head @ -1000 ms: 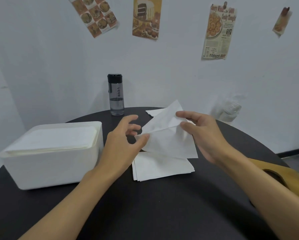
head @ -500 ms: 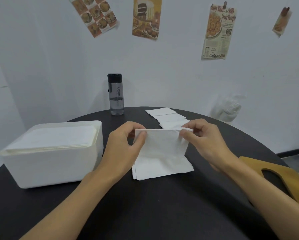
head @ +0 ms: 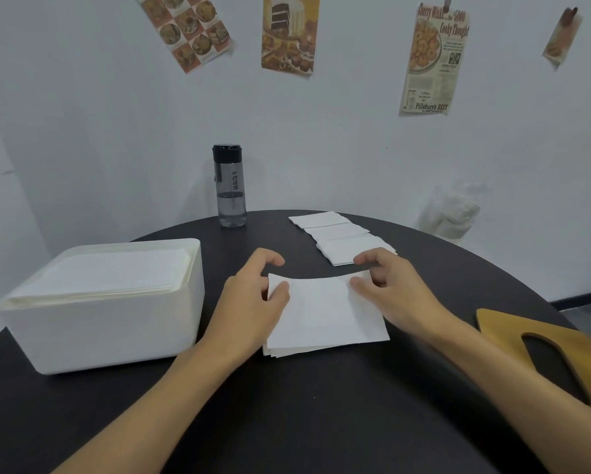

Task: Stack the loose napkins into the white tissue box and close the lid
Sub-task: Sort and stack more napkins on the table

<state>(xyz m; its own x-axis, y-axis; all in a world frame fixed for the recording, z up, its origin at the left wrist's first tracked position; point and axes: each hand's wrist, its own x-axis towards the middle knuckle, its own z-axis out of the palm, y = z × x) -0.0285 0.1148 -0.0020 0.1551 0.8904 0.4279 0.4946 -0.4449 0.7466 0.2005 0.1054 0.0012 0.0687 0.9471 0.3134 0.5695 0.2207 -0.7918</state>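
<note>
Lowered since the frame half a second earlier, the napkin now lies almost flat on the small pile at the middle of the dark tabletop; before, it hung upright from both hands.

Left hand: the thumb and forefinger pinch the napkin's far left corner, and the other fingers are curled.

Right hand: the thumb and forefinger pinch the far right corner. The napkin's far edge sags slightly between the two grips.

White tissue box: it stands uncovered just left of the left hand, filled to the rim with stacked napkins.

Wooden lid: slotted, it lies at the right edge of the tabletop, well apart from the box and partly behind the right forearm.

Loose napkins: an overlapping row lies just beyond the right hand.

Water bottle: it stands upright near the far edge of the tabletop, below the food posters on the wall.
</note>
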